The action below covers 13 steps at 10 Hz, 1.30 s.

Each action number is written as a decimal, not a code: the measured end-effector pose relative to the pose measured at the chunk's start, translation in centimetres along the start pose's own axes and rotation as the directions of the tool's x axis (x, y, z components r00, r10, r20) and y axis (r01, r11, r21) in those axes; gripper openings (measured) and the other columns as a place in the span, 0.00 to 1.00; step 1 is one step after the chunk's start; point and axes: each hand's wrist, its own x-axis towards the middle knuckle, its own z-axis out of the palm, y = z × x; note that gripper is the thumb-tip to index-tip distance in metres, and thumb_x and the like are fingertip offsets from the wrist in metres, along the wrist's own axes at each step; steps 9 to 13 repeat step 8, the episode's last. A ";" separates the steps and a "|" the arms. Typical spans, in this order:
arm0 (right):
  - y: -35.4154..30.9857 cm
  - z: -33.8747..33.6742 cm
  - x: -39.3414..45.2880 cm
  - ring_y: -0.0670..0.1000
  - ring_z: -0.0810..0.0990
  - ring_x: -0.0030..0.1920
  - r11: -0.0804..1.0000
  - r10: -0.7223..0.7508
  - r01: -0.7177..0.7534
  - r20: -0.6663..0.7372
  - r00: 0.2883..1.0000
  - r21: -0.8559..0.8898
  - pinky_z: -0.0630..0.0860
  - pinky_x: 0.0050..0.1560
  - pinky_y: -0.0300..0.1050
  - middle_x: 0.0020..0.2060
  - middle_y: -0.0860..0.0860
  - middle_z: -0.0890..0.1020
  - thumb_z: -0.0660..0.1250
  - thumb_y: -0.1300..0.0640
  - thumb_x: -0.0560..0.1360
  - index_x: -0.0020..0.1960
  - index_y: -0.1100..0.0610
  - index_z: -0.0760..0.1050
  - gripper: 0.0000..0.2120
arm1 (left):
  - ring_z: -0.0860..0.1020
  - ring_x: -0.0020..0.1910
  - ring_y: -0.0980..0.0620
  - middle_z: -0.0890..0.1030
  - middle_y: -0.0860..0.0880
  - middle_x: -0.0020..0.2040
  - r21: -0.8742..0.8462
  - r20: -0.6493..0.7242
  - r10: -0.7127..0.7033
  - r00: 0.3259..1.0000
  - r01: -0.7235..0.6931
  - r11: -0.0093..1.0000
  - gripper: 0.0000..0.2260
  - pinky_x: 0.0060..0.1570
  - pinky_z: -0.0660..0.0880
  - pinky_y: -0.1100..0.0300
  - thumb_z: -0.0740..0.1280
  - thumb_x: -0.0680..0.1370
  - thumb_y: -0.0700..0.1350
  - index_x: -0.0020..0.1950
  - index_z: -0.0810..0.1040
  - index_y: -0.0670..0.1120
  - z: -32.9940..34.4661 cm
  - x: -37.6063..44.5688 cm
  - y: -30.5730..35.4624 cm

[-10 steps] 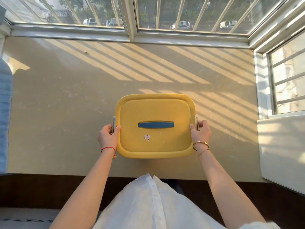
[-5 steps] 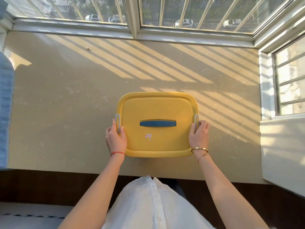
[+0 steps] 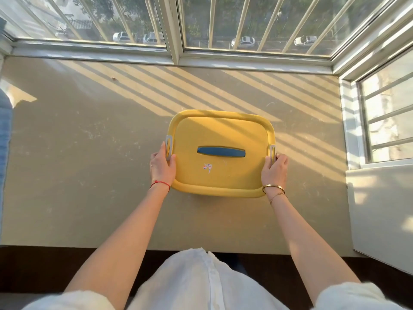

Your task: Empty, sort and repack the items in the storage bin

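Bin (image 3: pixel 221 135): yellow plastic, a rounded rectangle with a thick rolled rim; it sat on the ledge (image 3: pixel 89 175) in front of you, right of centre, lid on.
Lid: matte yellow, slightly grainy, with a recessed blue bar handle (image 3: pixel 221 152) across the middle and a small torn sticker (image 3: pixel 207 167) below it.
Clips: a pale grey clip (image 3: pixel 168 146) on the left edge, another (image 3: pixel 272 153) on the right.
Left hand (image 3: pixel 162 167): your fingers were curled on the left edge, thumb on the lid, just under the grey clip; a red string circled the wrist.
Right hand (image 3: pixel 274 172): you gripped the right edge, fingers wrapped round the right clip; two thin gold bangles on the wrist.
Ledge: smooth beige stone, scuffed, striped with sunlight.
Window (image 3: pixel 223 23): glass behind pale slanted bars.
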 end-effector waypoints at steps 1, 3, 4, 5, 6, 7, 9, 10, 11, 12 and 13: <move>0.3 -0.2 -0.4 0.54 0.69 0.41 1.000 0.023 -0.022 -0.008 1.000 0.017 0.65 0.41 0.47 0.55 0.61 0.72 0.59 0.57 0.80 0.56 0.67 0.67 0.13 | 0.70 0.63 0.45 0.73 0.39 0.62 0.003 0.015 -0.011 1.000 0.011 1.000 0.24 0.64 0.64 0.53 0.62 0.80 0.45 0.76 0.61 0.46 -0.2 -0.2 0.3; 0.8 -0.6 -1.1 0.54 0.69 0.42 0.999 0.028 -0.028 -0.004 1.000 0.017 0.65 0.42 0.47 0.54 0.61 0.73 0.60 0.57 0.80 0.57 0.66 0.68 0.12 | 0.70 0.58 0.44 0.75 0.38 0.59 0.003 0.018 -0.035 0.999 0.035 0.999 0.23 0.62 0.65 0.53 0.62 0.80 0.45 0.75 0.63 0.48 -0.2 -1.7 -0.3; 1.3 -0.7 -1.9 0.55 0.70 0.42 1.000 0.024 -0.024 -0.004 1.000 0.011 0.67 0.42 0.47 0.54 0.60 0.73 0.59 0.56 0.80 0.56 0.66 0.68 0.12 | 0.69 0.50 0.52 0.73 0.38 0.61 -0.011 -0.002 -0.055 0.999 0.055 0.998 0.23 0.62 0.66 0.54 0.62 0.80 0.44 0.75 0.63 0.48 -0.3 -3.1 -0.6; 2.0 -0.6 -2.6 0.56 0.72 0.43 1.000 0.023 -0.023 -0.008 1.000 0.010 0.68 0.43 0.48 0.54 0.59 0.73 0.60 0.56 0.80 0.57 0.65 0.68 0.12 | 0.73 0.53 0.49 0.73 0.38 0.61 -0.001 -0.015 -0.051 0.999 0.051 0.999 0.24 0.62 0.68 0.53 0.62 0.80 0.45 0.76 0.62 0.48 -0.2 -3.8 -1.3; 2.0 -0.8 -3.0 0.56 0.72 0.43 1.000 0.026 -0.026 0.008 1.000 0.001 0.69 0.42 0.48 0.54 0.58 0.73 0.59 0.56 0.80 0.57 0.64 0.68 0.12 | 0.73 0.57 0.46 0.73 0.39 0.61 0.012 -0.007 -0.050 0.999 0.050 0.999 0.24 0.62 0.69 0.52 0.61 0.80 0.46 0.76 0.61 0.48 -0.2 -4.3 -1.6; 2.1 -1.1 -2.9 0.54 0.71 0.43 1.000 0.017 -0.016 0.037 0.999 -0.005 0.68 0.42 0.48 0.55 0.58 0.73 0.59 0.55 0.80 0.57 0.64 0.67 0.13 | 0.73 0.59 0.45 0.72 0.39 0.61 0.004 0.009 -0.049 0.999 0.049 0.999 0.24 0.62 0.68 0.52 0.61 0.81 0.46 0.76 0.60 0.48 -0.2 -4.4 -1.5; 1.9 -1.9 -2.8 0.55 0.73 0.47 1.000 0.003 -0.001 0.083 0.997 -0.023 0.71 0.45 0.50 0.56 0.58 0.73 0.60 0.54 0.80 0.59 0.64 0.68 0.14 | 0.70 0.63 0.43 0.74 0.39 0.61 0.023 0.023 -0.041 0.999 0.040 0.999 0.25 0.61 0.68 0.50 0.61 0.80 0.46 0.76 0.60 0.46 -0.6 -4.5 -1.5; 1.9 -1.9 -2.8 0.55 0.73 0.47 1.000 0.003 -0.001 0.083 0.997 -0.023 0.71 0.45 0.50 0.56 0.58 0.73 0.60 0.54 0.80 0.59 0.64 0.68 0.14 | 0.70 0.63 0.43 0.74 0.39 0.61 0.023 0.023 -0.041 0.999 0.040 0.999 0.25 0.61 0.68 0.50 0.61 0.80 0.46 0.76 0.60 0.46 -0.6 -4.5 -1.5; 1.9 -1.9 -2.8 0.55 0.73 0.47 1.000 0.003 -0.001 0.083 0.997 -0.023 0.71 0.45 0.50 0.56 0.58 0.73 0.60 0.54 0.80 0.59 0.64 0.68 0.14 | 0.70 0.63 0.43 0.74 0.39 0.61 0.023 0.023 -0.041 0.999 0.040 0.999 0.25 0.61 0.68 0.50 0.61 0.80 0.46 0.76 0.60 0.46 -0.6 -4.5 -1.5; 1.9 -1.9 -2.8 0.55 0.73 0.47 1.000 0.003 -0.001 0.083 0.997 -0.023 0.71 0.45 0.50 0.56 0.58 0.73 0.60 0.54 0.80 0.59 0.64 0.68 0.14 | 0.70 0.63 0.43 0.74 0.39 0.61 0.023 0.023 -0.041 0.999 0.040 0.999 0.25 0.61 0.68 0.50 0.61 0.80 0.46 0.76 0.60 0.46 -0.6 -4.5 -1.5; 1.9 -1.9 -2.8 0.55 0.73 0.47 1.000 0.003 -0.001 0.083 0.997 -0.023 0.71 0.45 0.50 0.56 0.58 0.73 0.60 0.54 0.80 0.59 0.64 0.68 0.14 | 0.70 0.63 0.43 0.74 0.39 0.61 0.023 0.023 -0.041 0.999 0.040 0.999 0.25 0.61 0.68 0.50 0.61 0.80 0.46 0.76 0.60 0.46 -0.6 -4.5 -1.5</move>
